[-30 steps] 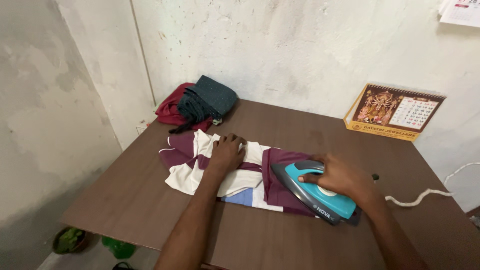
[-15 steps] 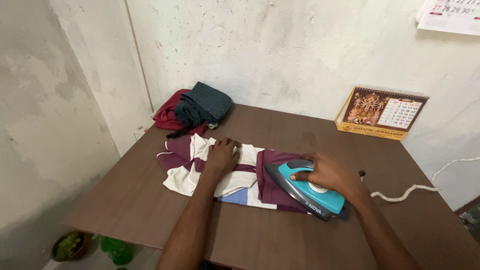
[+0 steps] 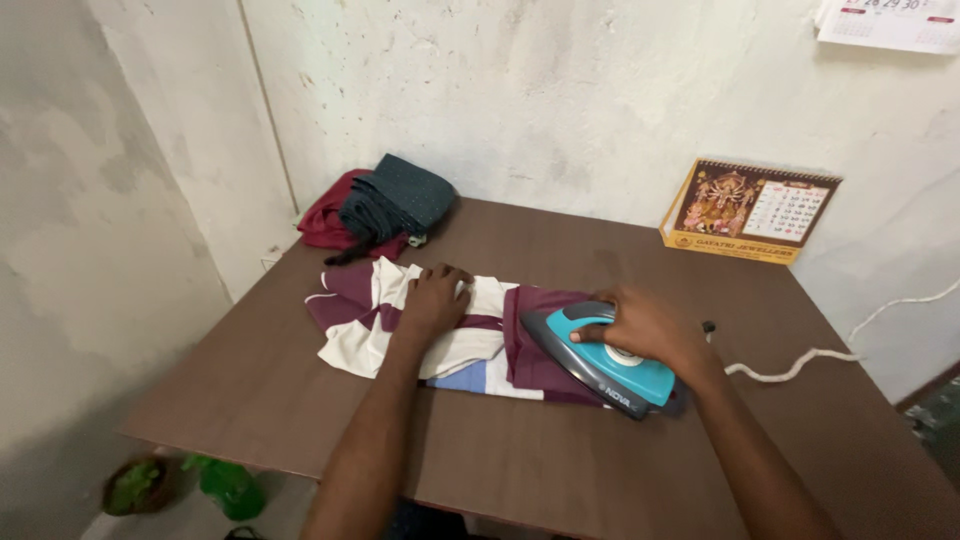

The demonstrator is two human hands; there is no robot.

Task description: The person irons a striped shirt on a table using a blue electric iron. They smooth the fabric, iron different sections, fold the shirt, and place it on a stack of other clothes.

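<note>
A maroon, white and light blue garment (image 3: pixel 360 330) lies flat on the brown table (image 3: pixel 520 460). My left hand (image 3: pixel 435 298) presses palm down on the middle of it, fingers spread. My right hand (image 3: pixel 645 328) grips the handle of a teal and grey clothes iron (image 3: pixel 610 372), which rests on the garment's right, maroon part with its tip pointing left toward my left hand.
Folded dark and red clothes (image 3: pixel 385 205) sit piled at the table's far left corner. A desk calendar (image 3: pixel 750 210) leans on the wall at the far right. The iron's white cord (image 3: pixel 800 365) trails off the right edge. Green things (image 3: pixel 225 485) lie on the floor below left.
The iron and my right hand have slid a little to the left along the garment. My left hand stays pressed on the cloth.
</note>
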